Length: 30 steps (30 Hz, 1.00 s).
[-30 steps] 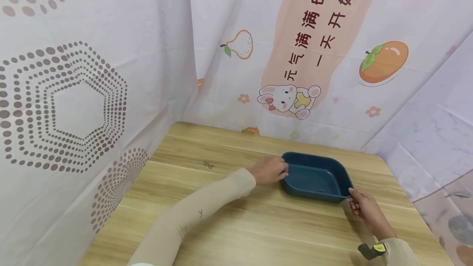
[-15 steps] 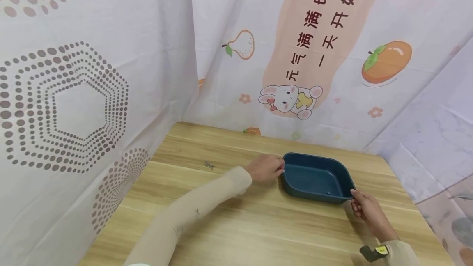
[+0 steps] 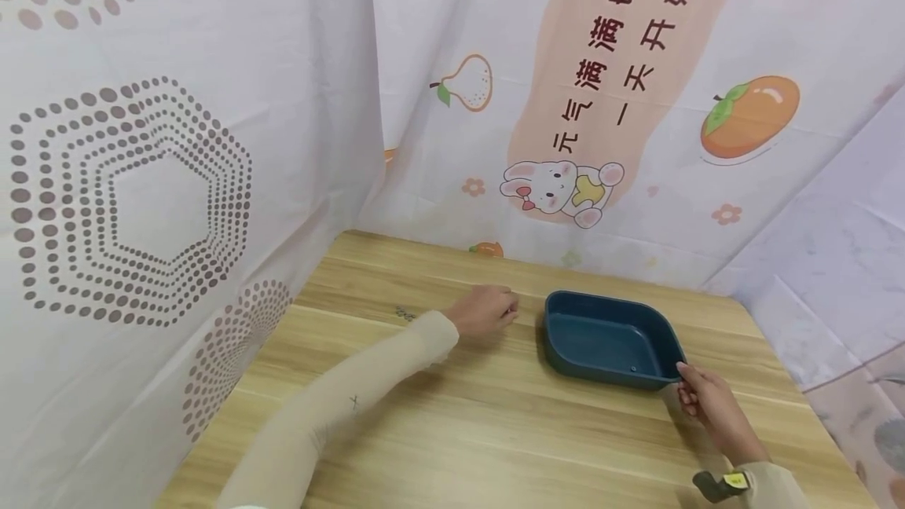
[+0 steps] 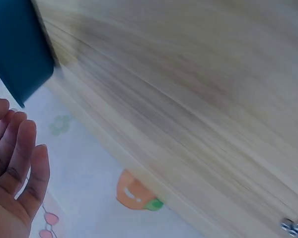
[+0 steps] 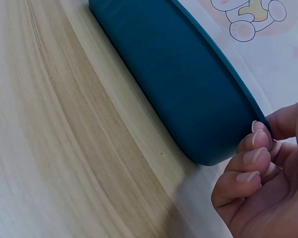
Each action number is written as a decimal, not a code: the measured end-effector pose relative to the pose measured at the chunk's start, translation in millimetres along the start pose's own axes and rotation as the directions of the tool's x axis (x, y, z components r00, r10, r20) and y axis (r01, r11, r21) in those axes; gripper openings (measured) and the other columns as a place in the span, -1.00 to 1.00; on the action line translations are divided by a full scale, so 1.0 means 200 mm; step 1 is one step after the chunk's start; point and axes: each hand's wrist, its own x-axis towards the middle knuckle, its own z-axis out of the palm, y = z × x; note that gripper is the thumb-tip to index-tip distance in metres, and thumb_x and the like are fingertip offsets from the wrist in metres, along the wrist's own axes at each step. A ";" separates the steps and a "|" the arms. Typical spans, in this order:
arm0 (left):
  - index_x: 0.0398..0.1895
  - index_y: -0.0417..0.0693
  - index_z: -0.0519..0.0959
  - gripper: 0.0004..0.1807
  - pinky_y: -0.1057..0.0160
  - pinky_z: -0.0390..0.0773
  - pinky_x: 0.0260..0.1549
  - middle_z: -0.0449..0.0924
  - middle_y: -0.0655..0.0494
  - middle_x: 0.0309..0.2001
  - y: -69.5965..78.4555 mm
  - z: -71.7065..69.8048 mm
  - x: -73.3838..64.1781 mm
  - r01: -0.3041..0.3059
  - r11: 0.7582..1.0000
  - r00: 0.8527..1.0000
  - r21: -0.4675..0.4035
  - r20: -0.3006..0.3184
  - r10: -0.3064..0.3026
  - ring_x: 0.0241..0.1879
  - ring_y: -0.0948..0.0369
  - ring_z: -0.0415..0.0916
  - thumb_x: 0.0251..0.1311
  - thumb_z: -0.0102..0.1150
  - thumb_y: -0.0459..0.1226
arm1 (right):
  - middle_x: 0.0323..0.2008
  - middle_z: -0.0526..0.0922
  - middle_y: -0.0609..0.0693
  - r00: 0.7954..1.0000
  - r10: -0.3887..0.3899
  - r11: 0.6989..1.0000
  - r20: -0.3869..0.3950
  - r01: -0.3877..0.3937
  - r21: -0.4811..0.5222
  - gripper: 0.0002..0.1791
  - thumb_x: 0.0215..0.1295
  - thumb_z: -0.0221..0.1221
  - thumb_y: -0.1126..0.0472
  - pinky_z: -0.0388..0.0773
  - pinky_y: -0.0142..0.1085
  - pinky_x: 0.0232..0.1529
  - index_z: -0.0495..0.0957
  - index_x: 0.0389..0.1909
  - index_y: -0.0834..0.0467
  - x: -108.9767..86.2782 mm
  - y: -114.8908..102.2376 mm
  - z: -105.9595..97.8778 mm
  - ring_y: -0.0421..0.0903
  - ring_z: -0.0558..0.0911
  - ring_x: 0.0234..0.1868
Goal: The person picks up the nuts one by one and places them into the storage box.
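Observation:
A dark teal plastic tray (image 3: 601,344) with rounded corners stands on the table's right half. One small metal piece (image 3: 632,368) lies inside it, near the front right corner. My right hand (image 3: 714,407) pinches the tray's rim at that corner, thumb on top and fingers curled below, as the right wrist view shows. Apart from the tray, to its left, my left hand (image 3: 484,310) is above the table with loosely bent fingers and nothing visible in them. Left of this hand lie several small shiny metal pieces (image 3: 405,313), which look like nuts in the left wrist view (image 4: 294,227).
The wood-grain table (image 3: 452,446) meets a printed cloth (image 3: 438,203) along its back edge. Another patterned cloth (image 3: 304,100) hangs at the left side, and a pale cloth (image 3: 834,273) at the right. A dark strap piece (image 3: 719,485) sits at my right wrist.
My left hand has left the tray's left end and moved left toward the small pieces. The piece inside the tray has shifted slightly right. My right hand keeps its hold on the rim.

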 end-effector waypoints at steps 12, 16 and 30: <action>-0.23 -0.04 0.74 -0.85 0.56 0.47 -0.42 0.69 0.21 -0.30 -0.10 -0.04 -0.14 0.051 0.999 0.999 -0.003 0.016 -0.051 -0.41 0.43 0.52 0.45 0.23 -0.22 | -0.57 0.42 -0.13 0.999 0.048 0.998 -0.013 -0.048 -0.050 -0.51 0.68 -0.11 -0.02 0.36 -0.42 -0.59 0.45 -0.43 0.20 -0.02 0.02 0.00 -0.28 0.36 -0.61; -0.23 -0.04 0.75 -0.85 0.55 0.49 -0.40 0.70 0.20 -0.29 -0.13 -0.06 -0.17 0.068 0.998 0.998 -0.016 0.002 -0.068 -0.40 0.43 0.54 0.45 0.22 -0.23 | -0.58 0.42 -0.14 0.999 0.032 0.998 -0.017 -0.033 -0.054 -0.51 0.67 -0.10 -0.04 0.35 -0.40 -0.59 0.43 -0.44 0.18 -0.01 0.01 0.00 -0.27 0.35 -0.61; -0.27 -0.07 0.72 -0.86 0.50 0.52 -0.39 0.70 0.16 -0.31 -0.19 -0.09 -0.27 0.082 0.996 0.997 -0.019 -0.011 -0.082 -0.42 0.40 0.56 0.44 0.24 -0.25 | -0.57 0.43 -0.15 1.000 0.023 0.999 -0.021 -0.024 -0.040 -0.52 0.68 -0.11 -0.03 0.35 -0.42 -0.59 0.44 -0.44 0.17 -0.01 0.01 0.00 -0.29 0.36 -0.61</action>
